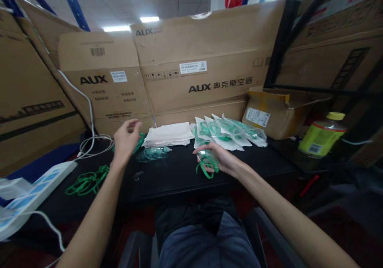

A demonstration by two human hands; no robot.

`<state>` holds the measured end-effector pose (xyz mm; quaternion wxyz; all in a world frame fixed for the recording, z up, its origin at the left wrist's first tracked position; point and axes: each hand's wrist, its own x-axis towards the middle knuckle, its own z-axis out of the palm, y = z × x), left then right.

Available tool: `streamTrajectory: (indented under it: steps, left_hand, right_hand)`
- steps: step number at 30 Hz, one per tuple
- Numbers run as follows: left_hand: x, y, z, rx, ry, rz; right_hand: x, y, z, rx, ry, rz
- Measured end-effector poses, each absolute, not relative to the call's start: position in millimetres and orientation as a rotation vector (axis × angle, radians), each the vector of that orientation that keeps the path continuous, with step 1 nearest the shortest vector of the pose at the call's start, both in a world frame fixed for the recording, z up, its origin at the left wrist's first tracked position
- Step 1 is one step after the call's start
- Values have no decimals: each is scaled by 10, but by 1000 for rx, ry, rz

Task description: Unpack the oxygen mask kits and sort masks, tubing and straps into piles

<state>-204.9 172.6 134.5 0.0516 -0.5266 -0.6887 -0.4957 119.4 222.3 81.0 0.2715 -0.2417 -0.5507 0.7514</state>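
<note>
My right hand [223, 159] is closed around a clear plastic face mask [206, 154], whose green elastic strap [208, 168] dangles below the fingers. Raised over the left part of the table, my left hand [127, 138] has loosely curled, slightly blurred fingers, and nothing shows in them. Just beyond it lies a bunch of green straps [139, 142], partly covered by the hand. Clear masks [153, 153] lie nested to its right. Another heap of green straps [88, 182] rests beside my left forearm. A small clear plastic piece [138, 175] sits on the black tabletop [170, 176].
Behind the masks lies a stack of white paper-backed pouches [169, 134]; several filled pouches [229, 131] fan out to its right. Cardboard [209, 68] walls the back. An open carton [267, 114] and a yellow-capped bottle [323, 136] stand right, a power strip [38, 192] left.
</note>
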Motion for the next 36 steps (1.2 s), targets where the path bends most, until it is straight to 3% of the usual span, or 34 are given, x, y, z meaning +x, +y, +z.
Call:
streamTrajectory:
  steps: [4, 7, 14, 23, 36]
  left_hand:
    - [-1023, 1522, 1047, -2281, -1944, -1373]
    - [-684, 1443, 797, -2318, -1909, -1415]
    - [-850, 1562, 448, -2402, -2014, -1684]
    - [-849, 1555, 488, -2255, -2019, -1713]
    - [-836, 1527, 506, -2367, -1953, -1618]
  right_hand:
    - [846, 2191, 705, -574, -1332, 2006]
    - [776, 2112, 554, -556, -1194, 1925]
    - [820, 1993, 391, -565, -1090, 1795]
    - [819, 1958, 432, -566, -1265, 1784]
    - [777, 1931, 345, -701, -1428, 1502]
